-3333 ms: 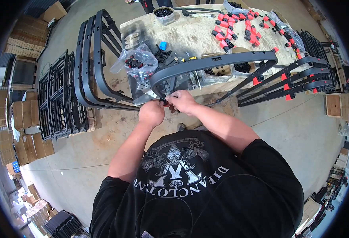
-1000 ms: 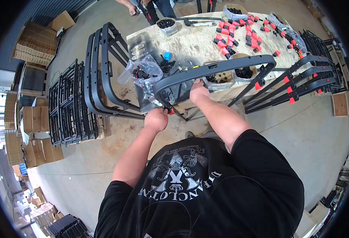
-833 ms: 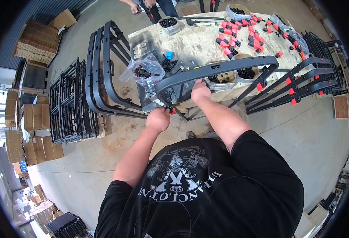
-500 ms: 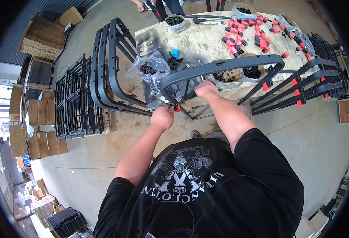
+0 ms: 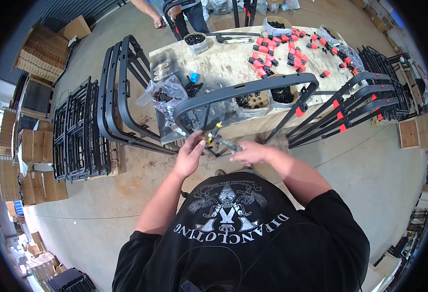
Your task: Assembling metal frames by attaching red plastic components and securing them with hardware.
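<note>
A long table with a stained, pale wooden top (image 5: 223, 59) stands on a grey concrete floor (image 5: 97, 214). At its near edge is a curved black metal tube frame (image 5: 267, 82). In front of that edge, the right hand (image 5: 249, 153) is closed around the handle of a grey hammer with yellow-tipped faces (image 5: 223, 140); the hammer's head is near the frame's left end. There, the left hand (image 5: 190, 155) has its fingers up against the tube, thumb apart; whether they pinch anything, I cannot tell.

On the table's left part lie a clear plastic bag of red and black pieces (image 5: 171, 95) and a small blue block (image 5: 194, 77). Red and black plastic fittings (image 5: 299, 61) spread over its right half, and a white carton of small black parts (image 5: 196, 43) stands toward its far edge. Left of the table are upright curved black frames (image 5: 108, 90), stacked black metal grids (image 5: 75, 131) and brown cardboard boxes (image 5: 33, 146). Beyond its far edge shows a co-worker's hand (image 5: 159, 22).
</note>
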A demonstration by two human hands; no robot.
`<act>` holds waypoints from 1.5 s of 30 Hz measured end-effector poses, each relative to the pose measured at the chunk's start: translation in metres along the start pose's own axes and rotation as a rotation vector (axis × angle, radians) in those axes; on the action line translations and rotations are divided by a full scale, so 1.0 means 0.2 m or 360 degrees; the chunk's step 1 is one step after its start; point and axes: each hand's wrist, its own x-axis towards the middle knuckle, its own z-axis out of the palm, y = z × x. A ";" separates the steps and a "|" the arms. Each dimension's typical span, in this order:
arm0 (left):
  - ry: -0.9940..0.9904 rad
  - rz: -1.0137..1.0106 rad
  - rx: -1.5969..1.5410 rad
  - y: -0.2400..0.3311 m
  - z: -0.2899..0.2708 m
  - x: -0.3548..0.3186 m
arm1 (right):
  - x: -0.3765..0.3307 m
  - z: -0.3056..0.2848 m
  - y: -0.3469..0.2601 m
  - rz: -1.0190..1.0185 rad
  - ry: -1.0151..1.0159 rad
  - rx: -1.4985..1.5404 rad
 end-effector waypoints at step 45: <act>0.0722 0.0063 -0.0135 -0.70 -0.33 0.11 | -0.09 0.34 0.34 -0.0208 0.1350 -0.0500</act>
